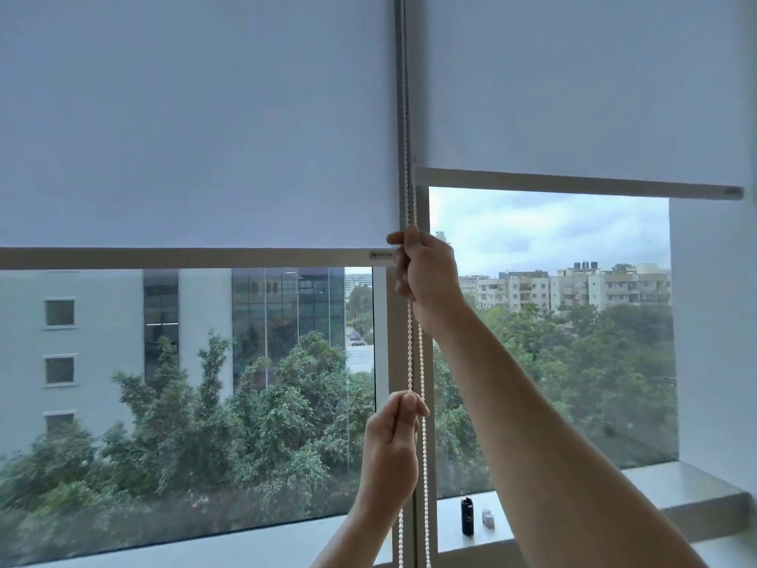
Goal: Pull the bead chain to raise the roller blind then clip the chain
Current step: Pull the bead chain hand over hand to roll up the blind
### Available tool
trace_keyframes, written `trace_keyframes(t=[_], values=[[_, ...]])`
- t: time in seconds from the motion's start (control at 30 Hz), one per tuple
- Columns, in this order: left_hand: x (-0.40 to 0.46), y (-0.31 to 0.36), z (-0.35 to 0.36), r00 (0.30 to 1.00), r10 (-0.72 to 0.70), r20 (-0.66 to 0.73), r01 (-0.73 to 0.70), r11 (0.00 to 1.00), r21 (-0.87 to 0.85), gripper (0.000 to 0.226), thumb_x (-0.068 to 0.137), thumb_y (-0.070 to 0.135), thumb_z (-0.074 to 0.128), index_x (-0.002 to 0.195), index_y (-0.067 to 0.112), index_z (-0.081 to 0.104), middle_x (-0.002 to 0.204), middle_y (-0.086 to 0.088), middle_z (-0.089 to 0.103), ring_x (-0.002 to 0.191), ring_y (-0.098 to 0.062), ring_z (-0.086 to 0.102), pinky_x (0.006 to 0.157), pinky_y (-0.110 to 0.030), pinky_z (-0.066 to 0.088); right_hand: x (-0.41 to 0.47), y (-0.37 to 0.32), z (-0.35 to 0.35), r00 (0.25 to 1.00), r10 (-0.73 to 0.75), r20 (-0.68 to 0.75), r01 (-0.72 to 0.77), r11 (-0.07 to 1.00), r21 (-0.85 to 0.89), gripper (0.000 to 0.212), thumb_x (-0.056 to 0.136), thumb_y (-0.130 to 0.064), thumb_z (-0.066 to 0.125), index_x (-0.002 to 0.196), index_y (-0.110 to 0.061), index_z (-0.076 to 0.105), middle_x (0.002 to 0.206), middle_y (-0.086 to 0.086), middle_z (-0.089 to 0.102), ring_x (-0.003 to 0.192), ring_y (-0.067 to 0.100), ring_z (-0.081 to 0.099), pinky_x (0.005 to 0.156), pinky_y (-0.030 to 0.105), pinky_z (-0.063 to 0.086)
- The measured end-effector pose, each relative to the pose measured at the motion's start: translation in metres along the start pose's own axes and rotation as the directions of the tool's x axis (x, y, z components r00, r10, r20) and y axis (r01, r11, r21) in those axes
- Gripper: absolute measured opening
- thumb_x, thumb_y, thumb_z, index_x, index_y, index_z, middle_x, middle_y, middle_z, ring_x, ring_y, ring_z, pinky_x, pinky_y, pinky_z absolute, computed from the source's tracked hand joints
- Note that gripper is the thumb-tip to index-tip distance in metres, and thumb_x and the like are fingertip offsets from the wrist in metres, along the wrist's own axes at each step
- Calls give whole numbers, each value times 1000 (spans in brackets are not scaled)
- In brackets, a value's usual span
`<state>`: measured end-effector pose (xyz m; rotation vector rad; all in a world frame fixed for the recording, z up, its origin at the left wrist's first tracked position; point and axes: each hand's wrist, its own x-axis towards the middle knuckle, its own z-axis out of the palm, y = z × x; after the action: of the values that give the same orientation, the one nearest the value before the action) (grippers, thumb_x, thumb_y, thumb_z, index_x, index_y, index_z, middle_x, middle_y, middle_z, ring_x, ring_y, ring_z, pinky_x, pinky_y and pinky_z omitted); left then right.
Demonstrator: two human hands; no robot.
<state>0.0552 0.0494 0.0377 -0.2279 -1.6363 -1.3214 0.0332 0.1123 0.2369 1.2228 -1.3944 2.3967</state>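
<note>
A white bead chain [410,346] hangs in a double strand along the grey window post between two panes. My right hand [424,276] is raised and closed around the chain at the level of the left blind's bottom bar. Lower down, my left hand [393,436] pinches one strand between thumb and fingers. The left roller blind [196,125] covers the upper half of its pane, with its bottom bar [184,257] at mid-height. The right roller blind [573,84] sits higher, its bottom bar [573,181] above my right hand. No chain clip is visible.
A small black object [467,516] and a small clear jar [487,519] stand on the grey window sill [696,489] at the lower right. A white wall [712,321] closes off the right side. Trees and buildings show through the glass.
</note>
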Motion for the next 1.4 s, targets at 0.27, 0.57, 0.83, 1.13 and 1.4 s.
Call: trace_keyframes(t=[0.27,0.57,0.83,1.13,1.4], values=[[18,19,-11,982,-59,181,66,997,-35,41,97,41,41,77,22,71,60,-7,61,53,-16,55,55,-25,48,-19,18,2,973,-218,-77,208,970,-127,40,102,-6,42,68,-23,56,59,-6,45,51,8,34,49,26,29],[121,135,1,996,85,17,-83,993,-87,33,103,37,44,90,15,64,85,-12,66,79,-22,64,69,-30,54,-53,62,-11,966,-250,-62,234,952,-196,41,103,-14,45,66,-24,59,59,-12,52,58,10,44,54,27,38],[141,171,26,1000,-8,-2,7,984,-180,38,105,17,43,72,13,60,49,4,45,37,-8,32,38,-22,22,-76,75,-24,971,-239,-13,229,943,-241,40,103,-21,42,65,-25,53,53,-12,44,50,7,34,47,26,27],[114,143,13,994,81,-67,-86,994,-71,39,102,17,48,66,23,63,50,14,50,46,-2,44,48,-20,39,-50,55,-34,997,-67,40,74,975,-210,48,102,-52,33,104,-19,68,89,8,76,77,17,74,69,34,62],[84,112,7,995,95,-25,-96,993,-69,40,103,11,46,66,13,60,49,11,42,46,-4,32,45,-21,25,6,-45,8,986,-164,12,164,986,-2,34,108,-29,38,103,-7,64,78,10,67,54,13,62,48,28,52]])
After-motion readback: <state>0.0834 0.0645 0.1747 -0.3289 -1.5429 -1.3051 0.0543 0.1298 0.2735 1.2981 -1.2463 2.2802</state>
